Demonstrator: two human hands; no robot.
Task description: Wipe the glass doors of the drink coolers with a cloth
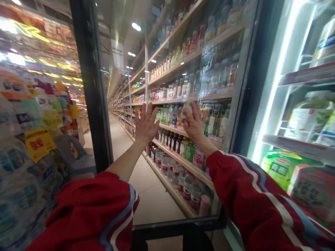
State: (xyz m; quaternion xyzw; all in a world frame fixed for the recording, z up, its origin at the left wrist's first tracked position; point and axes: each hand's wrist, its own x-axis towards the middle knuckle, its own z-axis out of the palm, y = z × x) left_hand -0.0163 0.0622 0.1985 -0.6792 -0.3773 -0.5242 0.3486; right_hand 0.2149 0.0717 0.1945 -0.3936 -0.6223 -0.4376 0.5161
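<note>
A glass door with a dark frame (91,83) stands open before me, with shelves of bottles visible in its pane. My left hand (146,125) lies flat on the glass, fingers spread and holding nothing. To its right, my right hand (195,124) presses a crumpled whitish cloth (186,111) against the pane. Part of the cloth is hidden under the fingers, and its exact kind is hard to make out. Both forearms, in red sleeves with white and blue stripes, reach up from below.
On the right, a lit cooler holds bottles (305,115) and green packs (282,164) on shelves with price rails (300,146). Wrapped goods (18,174), a yellow price sign (40,143) and a grey plastic chair (74,153) stand on the left.
</note>
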